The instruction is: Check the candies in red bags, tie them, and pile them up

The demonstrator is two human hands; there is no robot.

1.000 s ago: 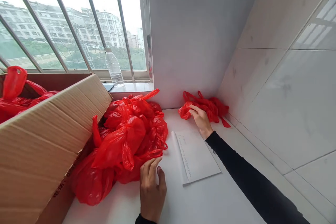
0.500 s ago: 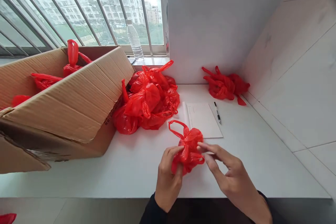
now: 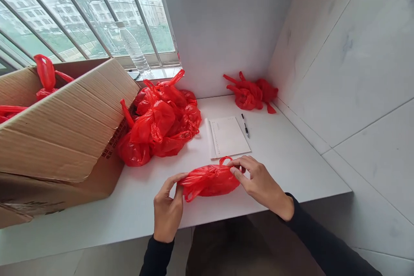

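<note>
A knotted red plastic bag (image 3: 210, 182) lies stretched sideways between my two hands at the front of the white table. My left hand (image 3: 168, 207) pinches its left end, thumb below and fingers on top. At its upper right, my right hand (image 3: 255, 181) grips the plastic between thumb and fingers, close to a small loop handle. What the bag contains is hidden. Just behind the bag lies an open notepad (image 3: 229, 137) with a black pen (image 3: 245, 126) at its right.
A large open cardboard box (image 3: 64, 129) with red bags inside stands at the left. Beside it is a heap of red bags (image 3: 161, 120). More red bags (image 3: 250, 94) lie by the back wall. A water bottle (image 3: 133, 49) stands on the windowsill.
The bag has gone from bunched upright to stretched out sideways. My right hand, earlier apart at its side, has taken hold of it. The view has shifted to the right.
</note>
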